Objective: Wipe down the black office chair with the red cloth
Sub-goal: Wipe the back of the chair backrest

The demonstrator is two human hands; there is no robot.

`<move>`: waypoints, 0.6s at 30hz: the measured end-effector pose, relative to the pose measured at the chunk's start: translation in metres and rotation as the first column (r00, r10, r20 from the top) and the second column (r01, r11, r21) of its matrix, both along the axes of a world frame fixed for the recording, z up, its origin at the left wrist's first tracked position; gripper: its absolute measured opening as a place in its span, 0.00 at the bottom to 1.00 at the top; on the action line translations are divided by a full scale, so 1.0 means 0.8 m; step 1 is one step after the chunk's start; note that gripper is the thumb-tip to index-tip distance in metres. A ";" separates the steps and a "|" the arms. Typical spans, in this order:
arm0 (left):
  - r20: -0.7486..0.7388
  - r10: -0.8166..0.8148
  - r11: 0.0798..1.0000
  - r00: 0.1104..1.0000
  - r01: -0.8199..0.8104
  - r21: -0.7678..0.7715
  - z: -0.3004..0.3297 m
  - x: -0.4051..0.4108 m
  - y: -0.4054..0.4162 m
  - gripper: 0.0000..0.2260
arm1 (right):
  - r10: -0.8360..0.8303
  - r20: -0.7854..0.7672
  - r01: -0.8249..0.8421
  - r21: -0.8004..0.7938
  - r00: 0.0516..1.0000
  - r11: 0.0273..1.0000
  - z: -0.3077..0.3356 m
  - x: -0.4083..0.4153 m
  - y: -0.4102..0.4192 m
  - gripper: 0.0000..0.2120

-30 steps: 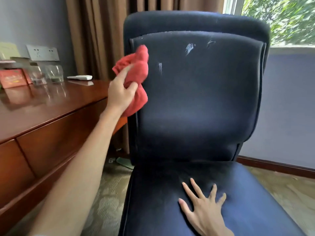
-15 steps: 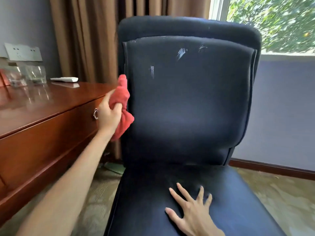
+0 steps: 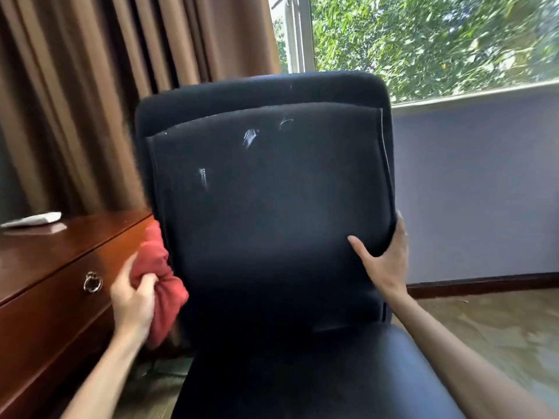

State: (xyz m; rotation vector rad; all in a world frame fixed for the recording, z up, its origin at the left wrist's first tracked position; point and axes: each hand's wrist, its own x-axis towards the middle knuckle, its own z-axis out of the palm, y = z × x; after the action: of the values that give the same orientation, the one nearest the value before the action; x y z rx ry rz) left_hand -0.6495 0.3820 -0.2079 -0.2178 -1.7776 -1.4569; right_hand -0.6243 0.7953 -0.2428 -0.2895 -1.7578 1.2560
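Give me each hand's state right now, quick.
Left hand: closed, gripping the bunched red cloth against the chair backrest's left edge.
Right hand: grips the right edge of the chair backrest, thumb in front.

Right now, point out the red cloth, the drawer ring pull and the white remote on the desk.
red cloth (image 3: pixel 157 267), head view, on the bunched middle of the fabric.
drawer ring pull (image 3: pixel 92 282), head view, on the metal ring.
white remote (image 3: pixel 33 219), head view, on its top face.
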 end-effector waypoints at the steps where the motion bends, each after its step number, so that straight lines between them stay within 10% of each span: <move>1: -0.053 -0.001 1.000 0.999 0.001 -0.007 0.033 -0.007 0.001 0.18 | -0.030 -0.018 0.030 0.011 0.999 0.999 -0.006 0.000 0.001 0.49; 6: -0.149 0.022 0.996 0.989 -0.034 -0.077 0.154 -0.044 0.020 0.12 | -0.045 -0.099 0.046 0.011 0.994 0.999 -0.018 -0.008 0.016 0.46; 18: 0.037 0.006 0.999 0.999 -0.007 0.045 -0.006 -0.019 0.009 0.12 | 0.027 -0.134 -0.039 -0.087 0.991 0.995 -0.016 0.004 0.012 0.42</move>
State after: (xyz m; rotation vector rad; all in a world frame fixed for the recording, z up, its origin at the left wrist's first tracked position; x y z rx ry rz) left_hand -0.6648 0.3888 -0.2130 -0.1627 -1.7711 -1.5037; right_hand -0.6215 0.8047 -0.2560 -0.2242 -1.6018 1.3495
